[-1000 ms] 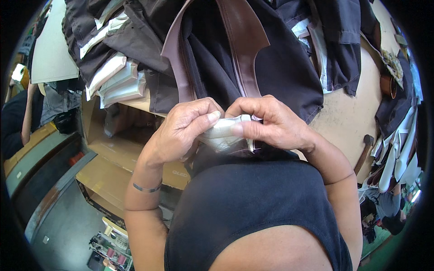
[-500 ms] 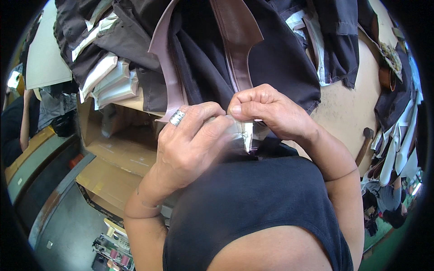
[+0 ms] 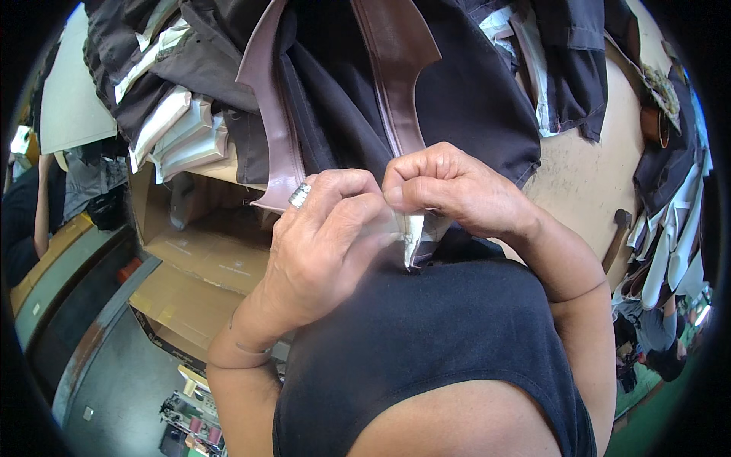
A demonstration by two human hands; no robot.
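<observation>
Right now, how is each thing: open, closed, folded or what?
Left hand: curled
Right hand: closed in a pinch
Pale strip: sticking out by right hand
Mauve trim: stitched
Dark cloth: draped, creased
Cardboard box: open
White-edged pieces: stacked

My top (image 3: 426, 327) is plain black, my ring (image 3: 300, 196) silver with dark marks, the strip (image 3: 412, 236) white, the trim (image 3: 396, 68) mauve-brown, the cloth (image 3: 476, 99) near-black.
</observation>
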